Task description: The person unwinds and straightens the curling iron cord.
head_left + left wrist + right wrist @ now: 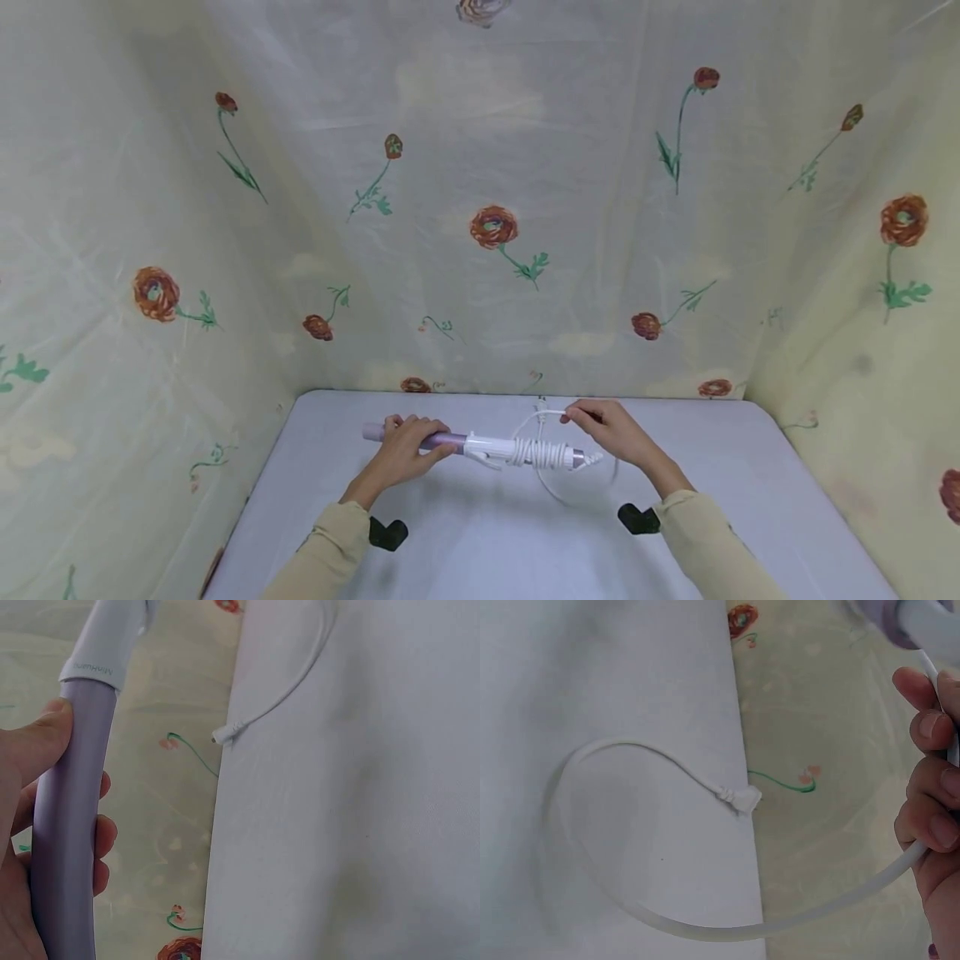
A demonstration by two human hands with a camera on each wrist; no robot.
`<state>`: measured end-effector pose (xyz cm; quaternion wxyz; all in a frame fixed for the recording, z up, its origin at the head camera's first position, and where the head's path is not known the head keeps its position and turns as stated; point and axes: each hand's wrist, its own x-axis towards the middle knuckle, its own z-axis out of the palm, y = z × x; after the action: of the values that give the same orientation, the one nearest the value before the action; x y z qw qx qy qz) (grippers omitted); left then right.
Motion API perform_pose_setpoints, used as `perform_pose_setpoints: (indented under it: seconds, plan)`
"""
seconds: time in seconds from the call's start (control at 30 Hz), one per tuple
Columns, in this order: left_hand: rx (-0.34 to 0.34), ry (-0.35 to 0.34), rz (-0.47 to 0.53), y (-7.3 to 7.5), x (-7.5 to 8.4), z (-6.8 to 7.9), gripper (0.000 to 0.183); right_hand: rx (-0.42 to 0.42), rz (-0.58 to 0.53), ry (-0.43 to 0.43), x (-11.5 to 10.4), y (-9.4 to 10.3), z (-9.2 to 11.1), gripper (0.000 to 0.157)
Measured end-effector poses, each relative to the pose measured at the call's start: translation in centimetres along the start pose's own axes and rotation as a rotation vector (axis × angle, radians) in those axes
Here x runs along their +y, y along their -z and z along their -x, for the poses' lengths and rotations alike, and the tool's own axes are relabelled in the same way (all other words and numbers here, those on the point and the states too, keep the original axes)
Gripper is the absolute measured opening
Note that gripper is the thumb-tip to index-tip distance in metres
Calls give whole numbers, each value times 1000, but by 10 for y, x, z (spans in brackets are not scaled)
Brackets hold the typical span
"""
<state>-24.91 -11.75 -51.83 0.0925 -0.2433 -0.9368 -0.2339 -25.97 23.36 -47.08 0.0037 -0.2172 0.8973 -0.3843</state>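
Observation:
A purple and white wand that looks like a hair curling iron [442,442] is held above the table, roughly level. My left hand [405,450] grips its purple barrel [71,795], thumb on the near side and fingertips showing past the far side. White cord [538,454] is wound in several turns around the white handle at the right end. To the right of the coils, my right hand [611,429] holds the loose cord, its fingers [937,825] curled round it. The cord's free part loops down to a white plug [742,799] near the table's back edge.
The white table [480,550] has rounded back corners. Flower-printed cloth [570,167] hangs behind and on both sides. Two dark patches, one dark shape [388,533] by the left sleeve and another dark shape [638,519] by the right sleeve, show near the wrists.

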Motion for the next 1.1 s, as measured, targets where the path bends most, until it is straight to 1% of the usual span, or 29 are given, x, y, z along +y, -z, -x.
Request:
perform_pose_setpoints:
  seconds: [0.13, 0.23, 0.3, 0.37, 0.47, 0.57, 0.63, 0.67, 0.77, 0.87, 0.97, 1.03, 1.1]
  plan:
    - [-18, 9, 28, 1, -1, 0, 42, -30, -69, -69, 11, -6, 1, 25]
    - [-8, 22, 50, 1, 0, -1, 43, -23, -91, -63, 22, -14, 2, 23]
    - [4, 38, 69, 2, 1, -2, 42, -3, -67, -31, 31, -23, 3, 16]
    - [18, 58, 78, 2, 2, -4, 42, 15, -27, -9, 38, -32, 6, 13]
    - [28, 87, 70, 2, 3, -7, 43, 16, 33, -40, 44, -45, 11, 12]
    - [40, 99, 46, 0, 4, -9, 44, -10, 104, -86, 46, -56, 18, 18]
    - [51, 101, 36, -1, 4, -9, 44, -32, 159, -62, 47, -63, 22, 21]
    - [59, 102, 35, -1, 5, -9, 43, -36, 198, -33, 47, -66, 23, 21]
    - [82, 103, 26, -1, 5, -10, 41, -8, 333, 75, 46, -77, 27, 16]
    - [94, 97, -3, -1, 7, -11, 39, 46, 483, 139, 40, -89, 29, 13]
    - [91, 90, -34, -2, 9, -13, 39, 68, 593, 175, 25, -100, 31, 16]
    - [86, 89, -44, -3, 10, -14, 40, 76, 638, 204, 11, -106, 32, 21]
    - [78, 88, -52, -4, 12, -14, 41, 81, 660, 242, -5, -110, 33, 27]
